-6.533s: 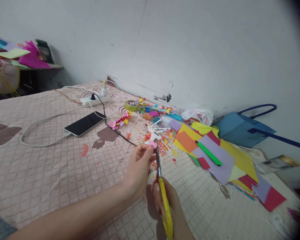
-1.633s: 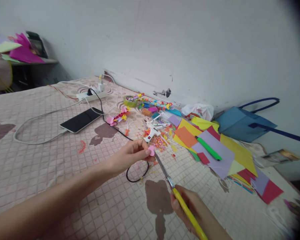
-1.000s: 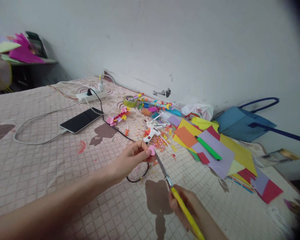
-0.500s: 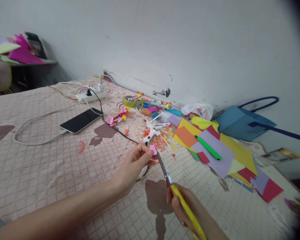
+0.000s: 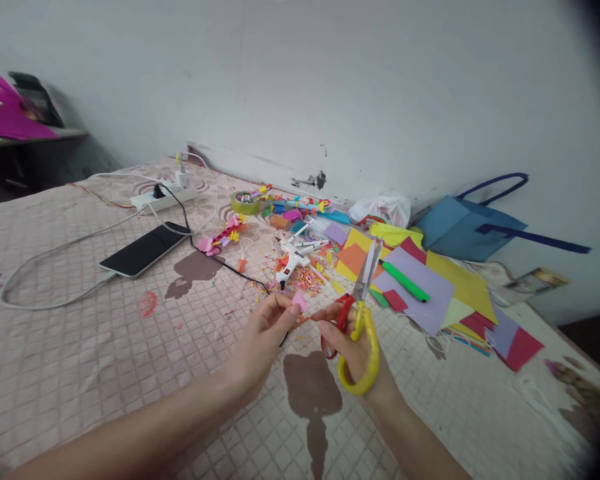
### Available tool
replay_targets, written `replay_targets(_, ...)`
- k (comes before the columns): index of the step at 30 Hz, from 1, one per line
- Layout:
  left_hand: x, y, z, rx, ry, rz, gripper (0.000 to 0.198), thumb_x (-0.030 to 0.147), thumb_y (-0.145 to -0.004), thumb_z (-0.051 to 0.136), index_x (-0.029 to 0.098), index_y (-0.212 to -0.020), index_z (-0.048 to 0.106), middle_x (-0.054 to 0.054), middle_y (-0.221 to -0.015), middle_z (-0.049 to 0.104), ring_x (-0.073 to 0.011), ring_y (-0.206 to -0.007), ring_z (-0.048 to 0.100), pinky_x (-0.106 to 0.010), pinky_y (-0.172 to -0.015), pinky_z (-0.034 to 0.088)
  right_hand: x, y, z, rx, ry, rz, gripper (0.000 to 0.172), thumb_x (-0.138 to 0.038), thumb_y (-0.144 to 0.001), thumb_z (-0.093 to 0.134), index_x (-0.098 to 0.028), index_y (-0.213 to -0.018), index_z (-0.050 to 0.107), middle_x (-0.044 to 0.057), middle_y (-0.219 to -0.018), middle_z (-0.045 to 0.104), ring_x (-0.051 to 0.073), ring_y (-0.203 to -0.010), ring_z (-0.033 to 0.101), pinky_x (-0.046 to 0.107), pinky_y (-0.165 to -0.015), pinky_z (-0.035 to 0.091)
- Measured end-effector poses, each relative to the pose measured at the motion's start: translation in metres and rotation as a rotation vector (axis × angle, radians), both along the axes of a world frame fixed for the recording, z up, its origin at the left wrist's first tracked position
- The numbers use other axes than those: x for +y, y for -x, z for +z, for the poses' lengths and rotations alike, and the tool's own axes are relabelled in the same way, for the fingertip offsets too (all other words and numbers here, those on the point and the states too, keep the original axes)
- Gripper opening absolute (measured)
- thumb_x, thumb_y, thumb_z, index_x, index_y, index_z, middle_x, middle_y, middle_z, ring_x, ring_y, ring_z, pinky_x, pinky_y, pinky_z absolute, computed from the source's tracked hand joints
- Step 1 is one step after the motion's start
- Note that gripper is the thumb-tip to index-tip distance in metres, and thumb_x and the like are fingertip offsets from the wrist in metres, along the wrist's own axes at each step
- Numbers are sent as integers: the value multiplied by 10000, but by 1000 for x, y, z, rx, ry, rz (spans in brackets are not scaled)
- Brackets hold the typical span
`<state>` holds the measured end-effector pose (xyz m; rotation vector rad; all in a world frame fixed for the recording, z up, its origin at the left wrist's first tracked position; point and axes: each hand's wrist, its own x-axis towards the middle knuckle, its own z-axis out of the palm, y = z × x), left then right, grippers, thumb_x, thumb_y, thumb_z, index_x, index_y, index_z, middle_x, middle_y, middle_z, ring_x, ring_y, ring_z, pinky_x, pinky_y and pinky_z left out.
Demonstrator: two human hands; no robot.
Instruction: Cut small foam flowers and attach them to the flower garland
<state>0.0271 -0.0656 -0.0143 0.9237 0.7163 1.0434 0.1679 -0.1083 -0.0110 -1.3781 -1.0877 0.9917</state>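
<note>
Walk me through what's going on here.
A person's left hand pinches a small pink piece. The right hand holds red-and-yellow scissors with the blades pointing up, clear of the piece, while its fingertips reach close to it; whether they touch is unclear. Just beyond, a white glue gun lies among colourful scraps. Coloured sheets with a green marker on top lie off to the right, and a phone to the left.
</note>
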Motion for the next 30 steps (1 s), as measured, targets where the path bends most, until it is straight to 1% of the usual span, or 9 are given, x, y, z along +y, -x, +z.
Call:
replay_targets(3, -1, -2, -3, 20, -16, -6, 221, 348, -838, 595, 171, -737, 510, 10, -762, 555, -130, -774, 509, -250, -751, 397, 9, 11, 3, -10, -32, -14, 259, -387, -745, 670, -181, -870, 573, -32, -668, 539, 103, -534, 461, 231, -505, 385)
replay_targets(7, 0, -4, -5, 50, -45, 11, 204, 336, -837, 595, 174, -743, 514, 8, -756, 555, -134, -774, 510, -255, -760, 399, 10, 18, 3, -51, -93, -52, 223, -352, -767, 656, -191, -867, 537, -8, -786, 577, 102, -589, 485, 235, -545, 410)
replay_targets(10, 0, -5, -7, 84, -74, 29, 196, 339, -830, 598, 175, -747, 531, 4, -756, 550, -142, -770, 509, -260, -754, 404, 12, 21, 5, -45, -107, -74, 223, -344, -757, 657, -191, -847, 523, -14, -762, 561, 105, -587, 498, 234, -535, 422)
replay_targets(15, 0, -6, -10, 152, -136, 66, 208, 360, -815, 609, 175, -738, 552, -3, -744, 545, -145, -735, 491, -254, -707, 400, 16, 26, 14, -77, -75, -162, 255, -370, -721, 674, -193, -773, 499, -31, -694, 534, 105, -560, 505, 235, -521, 444)
replay_targets(18, -1, -6, -9, 159, -134, 53, 212, 364, -815, 609, 174, -741, 549, -5, -750, 553, -146, -740, 495, -257, -713, 404, 17, 24, 15, -80, -70, -153, 268, -369, -711, 681, -196, -774, 485, -24, -695, 542, 121, -593, 534, 244, -546, 459)
replay_targets(20, -1, -6, -8, 167, -112, 13, 215, 367, -820, 604, 170, -752, 547, -4, -759, 558, -143, -750, 502, -255, -723, 411, 17, 20, 12, -84, -73, -126, 264, -361, -716, 679, -196, -785, 485, -22, -692, 541, 123, -598, 533, 245, -549, 459)
replay_targets(24, 4, -2, -4, 205, -68, -130, 232, 389, -822, 599, 161, -825, 560, -9, -811, 578, -143, -788, 532, -265, -752, 428, 19, 8, 8, -144, -67, -65, 229, -344, -729, 658, -194, -792, 496, -17, -693, 541, 121, -579, 515, 232, -498, 430)
replay_targets(27, 14, 2, 0, 259, -119, -188, 233, 376, -797, 625, 156, -862, 579, -18, -827, 602, -141, -773, 543, -258, -719, 427, 21, -1, 11, -186, -16, 16, 196, -314, -711, 647, -191, -771, 507, -18, -675, 540, 118, -559, 506, 223, -463, 394)
replay_targets(30, 26, 6, 4, 326, -200, -263, 209, 356, -789, 621, 149, -779, 595, -9, -732, 598, -126, -687, 531, -242, -657, 413, 22, -6, 16, -193, 29, 66, 178, -280, -681, 637, -191, -761, 505, -19, -671, 552, 121, -571, 513, 227, -486, 388)
